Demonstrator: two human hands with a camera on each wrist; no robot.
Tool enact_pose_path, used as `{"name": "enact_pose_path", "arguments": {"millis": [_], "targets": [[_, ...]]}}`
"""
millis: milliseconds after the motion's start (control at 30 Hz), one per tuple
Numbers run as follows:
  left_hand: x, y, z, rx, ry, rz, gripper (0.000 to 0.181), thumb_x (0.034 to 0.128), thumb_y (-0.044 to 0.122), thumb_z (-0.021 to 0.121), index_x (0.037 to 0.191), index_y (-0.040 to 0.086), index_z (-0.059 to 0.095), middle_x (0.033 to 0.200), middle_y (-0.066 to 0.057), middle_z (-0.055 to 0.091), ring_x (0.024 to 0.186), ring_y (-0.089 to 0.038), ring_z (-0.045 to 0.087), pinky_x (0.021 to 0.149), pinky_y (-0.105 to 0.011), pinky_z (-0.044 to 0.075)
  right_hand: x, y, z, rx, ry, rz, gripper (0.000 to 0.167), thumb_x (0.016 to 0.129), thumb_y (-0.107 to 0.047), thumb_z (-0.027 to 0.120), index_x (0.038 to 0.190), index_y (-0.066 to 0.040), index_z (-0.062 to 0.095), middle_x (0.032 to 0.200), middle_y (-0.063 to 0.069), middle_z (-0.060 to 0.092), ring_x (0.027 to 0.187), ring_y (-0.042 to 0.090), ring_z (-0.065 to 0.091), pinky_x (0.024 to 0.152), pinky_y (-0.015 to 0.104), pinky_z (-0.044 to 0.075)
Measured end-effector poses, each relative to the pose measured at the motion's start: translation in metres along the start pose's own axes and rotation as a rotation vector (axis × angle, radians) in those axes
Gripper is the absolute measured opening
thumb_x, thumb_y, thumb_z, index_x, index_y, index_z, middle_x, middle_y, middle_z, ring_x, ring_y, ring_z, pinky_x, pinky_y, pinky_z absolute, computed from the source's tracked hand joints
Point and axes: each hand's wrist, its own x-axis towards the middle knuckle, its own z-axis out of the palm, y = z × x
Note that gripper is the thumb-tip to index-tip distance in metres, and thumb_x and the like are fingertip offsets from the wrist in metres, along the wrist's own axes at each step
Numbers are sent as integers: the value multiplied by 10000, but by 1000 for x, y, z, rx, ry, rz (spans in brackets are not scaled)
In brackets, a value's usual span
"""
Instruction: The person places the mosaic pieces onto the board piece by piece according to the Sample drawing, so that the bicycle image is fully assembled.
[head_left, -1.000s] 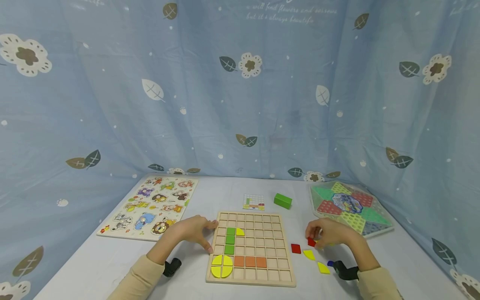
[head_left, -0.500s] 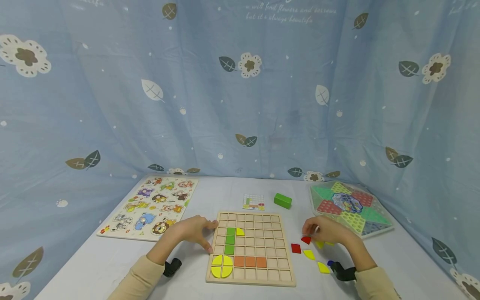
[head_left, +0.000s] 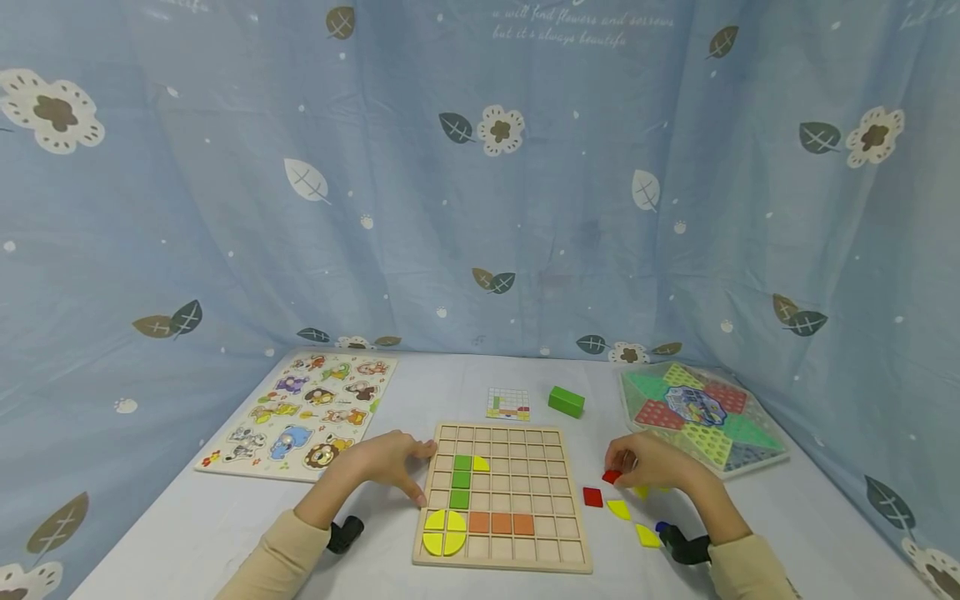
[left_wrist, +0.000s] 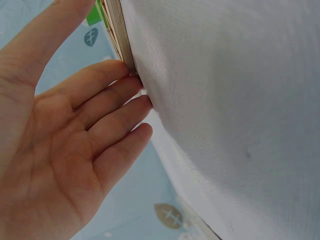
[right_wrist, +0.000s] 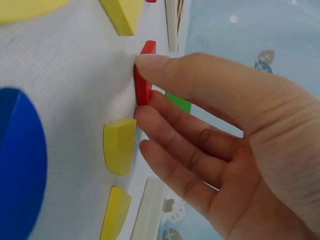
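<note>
My left hand (head_left: 390, 461) rests against the left edge of a wooden grid board (head_left: 525, 554), its fingertips touching the side in the left wrist view. To the right of the board, my right hand (head_left: 656, 461) pinches a red quarter-round piece (right_wrist: 145, 82) between thumb and fingers, low over the table. On the board lie three green squares (head_left: 461, 480), three orange squares (head_left: 501, 523), a lone yellow quarter (head_left: 481, 463), and a yellow circle of quarters (head_left: 444, 533). A red square (head_left: 592, 497) lies between the board and my right hand.
Loose yellow quarters (head_left: 618, 509) and a blue piece (right_wrist: 20, 160) lie around my right hand. Behind the board are a pattern card (head_left: 507, 403) and a green block (head_left: 566, 402). An animal puzzle (head_left: 300, 417) stands left, a star-patterned game board (head_left: 701, 412) right.
My right hand has shifted slightly left, bringing the red quarter-round piece with it and uncovering some yellow pieces. My left hand has stayed at the board's edge.
</note>
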Motion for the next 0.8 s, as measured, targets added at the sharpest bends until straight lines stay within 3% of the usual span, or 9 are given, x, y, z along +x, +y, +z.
{"name": "enact_pose_path", "arguments": {"millis": [267, 533, 800], "targets": [[1, -1, 1, 3, 2, -5, 853, 661, 402, 862, 1373, 66, 535, 1400, -120, 515, 1308, -335, 441, 1066, -467, 377, 6, -10, -4, -16, 57, -87, 103, 842, -120, 744, 928, -152, 697, 848, -71, 658, 744, 62, 588, 670, 251, 537], [1, -2, 0, 7, 0, -5, 850, 664, 402, 861, 1374, 67, 534, 1404, -113, 512, 1313, -334, 435, 1067, -464, 376, 10, -39, 0, -30, 129, -239, 156, 840, -128, 753, 984, -152, 699, 915, -71, 678, 824, 161, 633, 703, 374, 571], [1, -1, 0, 5, -1, -11, 848, 661, 396, 864, 1371, 65, 537, 1398, -116, 518, 1309, -330, 442, 1064, -461, 379, 20, -64, 19, -16, 81, -262, 165, 853, -116, 743, 1007, -161, 708, 951, -99, 676, 870, 127, 626, 754, 345, 561]]}}
